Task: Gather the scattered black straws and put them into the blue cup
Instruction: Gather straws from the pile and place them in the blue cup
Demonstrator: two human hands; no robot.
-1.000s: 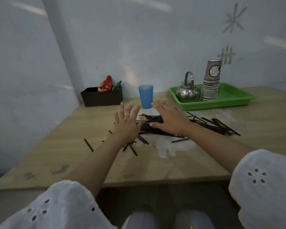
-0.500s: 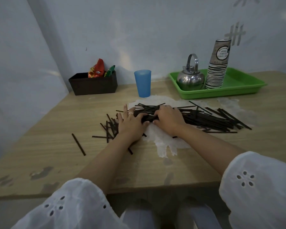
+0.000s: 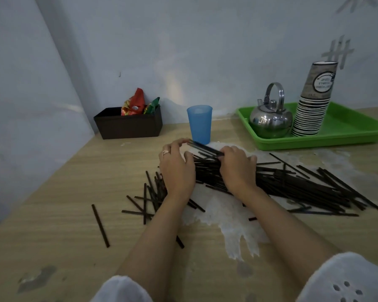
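Observation:
A big pile of black straws (image 3: 297,184) lies across the middle of the wooden table (image 3: 52,214), fanning out to the right. More straws lie scattered at the left, and a single straw (image 3: 100,225) lies apart. My right hand (image 3: 238,168) grips a bundle of straws at the pile's left end, lifting their tips. My left hand (image 3: 176,168) curls its fingers around the same bundle's raised ends. The blue cup (image 3: 199,124) stands upright just behind my hands.
A dark box (image 3: 129,125) with snack packets stands at the back left by the wall. At the back right, a green tray (image 3: 345,134) holds a steel kettle (image 3: 270,120) and a stack of paper cups (image 3: 314,101). A white patch (image 3: 227,216) marks the tabletop.
My hands came down from flat over the straws to curling around a bundle and raising its ends. The view has tilted down and closer to the table.

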